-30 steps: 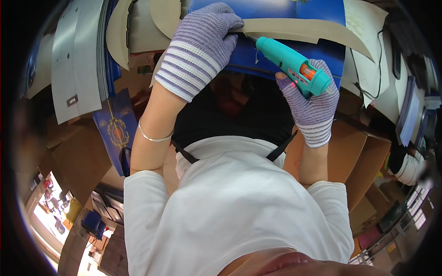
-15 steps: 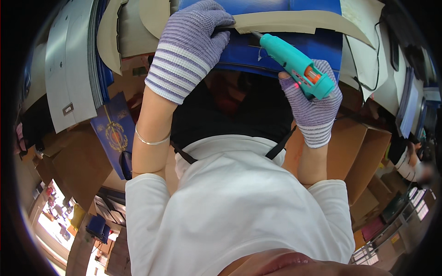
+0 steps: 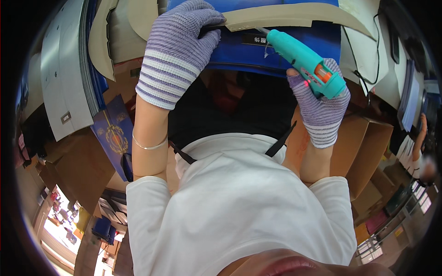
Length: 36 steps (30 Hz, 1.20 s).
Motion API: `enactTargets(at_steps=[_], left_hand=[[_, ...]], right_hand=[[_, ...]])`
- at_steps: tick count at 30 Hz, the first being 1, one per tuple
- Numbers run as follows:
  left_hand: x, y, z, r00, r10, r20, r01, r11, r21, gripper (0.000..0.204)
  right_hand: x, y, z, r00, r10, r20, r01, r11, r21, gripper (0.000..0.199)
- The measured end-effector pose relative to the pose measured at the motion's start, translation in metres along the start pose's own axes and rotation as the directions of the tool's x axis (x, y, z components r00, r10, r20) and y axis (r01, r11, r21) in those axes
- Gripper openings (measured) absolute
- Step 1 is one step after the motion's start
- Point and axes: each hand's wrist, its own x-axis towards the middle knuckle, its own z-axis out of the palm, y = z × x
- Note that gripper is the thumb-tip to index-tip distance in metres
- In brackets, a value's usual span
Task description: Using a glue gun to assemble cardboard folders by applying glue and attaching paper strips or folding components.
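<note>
Blue panel (image 3: pixel 294 60) underneath, toward the top of view. Over it, a beige curved strip (image 3: pixel 276 16), long axis running rightward from the left hand (image 3: pixel 179 50), the nearer of the two. Rests gloved fingertips at the strip's left end, hiding part of it; cannot tell whether pinched or merely pressed. Clasps a teal glue gun (image 3: pixel 299 55) by its rear half in the right hand (image 3: pixel 324 101), nozzle (image 3: pixel 262 30) slanting up-left to the strip's lower edge; cannot tell whether touching. Shows nothing solid between nozzle and edge. Farther out: leftward, another beige piece (image 3: pixel 98 41) beside grey panels (image 3: pixel 69 64); rightward, a white sheet (image 3: pixel 363 53); nearer the body, a cardboard box (image 3: pixel 350 147).
</note>
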Motion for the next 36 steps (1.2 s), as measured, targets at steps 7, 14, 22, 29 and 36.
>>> enactTargets(at_steps=[7, 14, 22, 29, 36], left_hand=[[0.002, -0.008, 0.000, 0.993, 0.115, -0.019, -0.110, 0.977, 0.185, 0.025], [0.001, -0.012, 0.002, 0.994, 0.103, -0.028, -0.102, 0.994, 0.045, 0.021], [0.000, -0.014, 0.003, 0.994, 0.096, -0.046, -0.093, 0.993, 0.066, 0.024], [-0.001, -0.013, 0.000, 0.999, 0.052, -0.001, -0.052, 0.997, 0.054, 0.025], [-0.004, -0.013, 0.006, 0.994, 0.100, -0.048, -0.094, 0.990, 0.105, 0.025]], right_hand=[[0.007, 0.002, -0.021, 0.904, 0.380, -0.197, -0.339, 0.916, 0.213, 0.031], [0.010, -0.001, -0.014, 0.999, 0.050, -0.020, -0.047, 0.992, 0.114, 0.036], [0.005, 0.015, -0.026, 0.947, 0.237, -0.218, -0.208, 0.967, 0.149, 0.035], [0.008, 0.010, -0.026, 0.972, 0.226, -0.069, -0.192, 0.926, 0.326, 0.034], [0.005, 0.008, -0.028, 0.933, 0.351, -0.078, -0.306, 0.889, 0.341, 0.039]])
